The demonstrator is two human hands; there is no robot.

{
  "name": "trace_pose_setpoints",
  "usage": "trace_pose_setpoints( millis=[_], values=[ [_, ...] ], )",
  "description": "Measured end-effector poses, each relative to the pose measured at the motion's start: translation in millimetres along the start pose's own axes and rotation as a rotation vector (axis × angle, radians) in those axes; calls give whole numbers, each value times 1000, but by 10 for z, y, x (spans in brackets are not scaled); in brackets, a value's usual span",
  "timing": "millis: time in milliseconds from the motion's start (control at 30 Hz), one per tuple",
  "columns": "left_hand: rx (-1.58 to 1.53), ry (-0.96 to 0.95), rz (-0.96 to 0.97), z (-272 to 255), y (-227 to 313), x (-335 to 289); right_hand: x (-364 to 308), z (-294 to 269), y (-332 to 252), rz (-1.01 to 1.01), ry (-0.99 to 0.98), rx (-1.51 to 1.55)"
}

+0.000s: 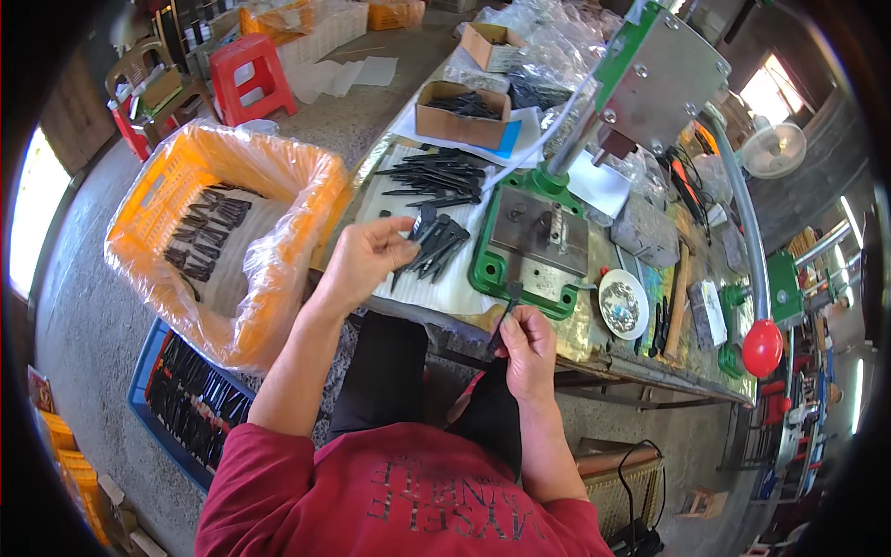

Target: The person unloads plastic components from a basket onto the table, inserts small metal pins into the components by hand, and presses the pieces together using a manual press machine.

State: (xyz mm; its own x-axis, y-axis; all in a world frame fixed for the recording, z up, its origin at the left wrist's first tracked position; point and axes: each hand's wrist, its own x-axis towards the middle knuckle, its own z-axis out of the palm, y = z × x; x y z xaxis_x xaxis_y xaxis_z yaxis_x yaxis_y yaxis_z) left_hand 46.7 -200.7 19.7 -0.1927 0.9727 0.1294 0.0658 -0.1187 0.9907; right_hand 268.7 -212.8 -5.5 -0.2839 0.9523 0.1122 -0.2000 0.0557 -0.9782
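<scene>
My left hand point(367, 260) is closed in a pinch on one end of a black slim part point(424, 223), just over a fanned pile of like black parts point(445, 251) on a white foam sheet. Another thin black piece point(507, 314) is between the thumb and fingers of my right hand point(529, 348), at the table's front edge. It points up toward the green hand press point(484, 267), whose metal plate carries a small fixture point(557, 230). A second heap of black parts point(432, 174) is farther back on the sheet.
On the left stands an orange crate point(139, 218) lined with clear plastic, bundles of black parts inside. Below it sits a blue crate point(139, 390). Right of the press are a bowl of small bits point(623, 304), a hammer point(677, 297) and a red-knobbed lever point(761, 348). An open cardboard box point(464, 125) stands behind.
</scene>
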Motion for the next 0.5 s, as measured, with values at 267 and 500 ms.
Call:
trace_pose_setpoints(
  millis=[267,500],
  values=[
    [-301,-219,-177,449,-27,-351,-39,93,-18,20,42,-67],
    [-335,-286,-191,614,-46,-433,-73,98,-24,16,25,-7]
  ],
)
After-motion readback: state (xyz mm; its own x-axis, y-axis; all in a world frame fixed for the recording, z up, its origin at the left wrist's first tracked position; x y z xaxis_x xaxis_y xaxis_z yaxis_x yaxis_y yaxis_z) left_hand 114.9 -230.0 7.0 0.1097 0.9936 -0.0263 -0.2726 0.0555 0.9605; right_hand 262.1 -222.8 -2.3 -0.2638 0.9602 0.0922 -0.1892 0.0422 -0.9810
